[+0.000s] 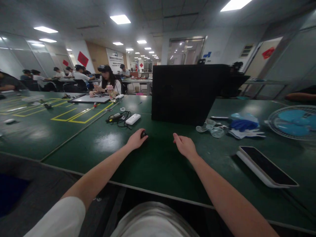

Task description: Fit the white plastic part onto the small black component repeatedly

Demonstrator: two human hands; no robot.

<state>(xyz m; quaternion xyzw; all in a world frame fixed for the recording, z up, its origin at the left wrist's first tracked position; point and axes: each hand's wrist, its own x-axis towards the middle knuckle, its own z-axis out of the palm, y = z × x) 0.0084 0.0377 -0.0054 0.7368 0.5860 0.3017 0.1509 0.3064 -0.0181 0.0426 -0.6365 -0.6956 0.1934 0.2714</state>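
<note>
My left hand point(136, 139) is closed on a small dark round object point(143, 133), held between thumb and fingers just above the green tabletop point(158, 171). The object is too small to name. To the right, my right hand point(185, 145) has its fingers curled and its thumb up. Its palm faces inward, and whatever it may hold is hidden. A gap lies between the two hands, which do not touch. Beyond them stands a large black panel point(182, 92). Nearest to my left hand is a white power strip point(133, 119) with a tangle of black cable point(120, 119).
On the right lie clear plastic cups point(217, 132), blue and white gloves point(244, 125), a fan with blue blades point(293, 118) and a phone on a white block point(269, 166). Across the table a person point(108, 80) works at a white board point(89, 98). Yellow tape point(84, 121) marks the left side.
</note>
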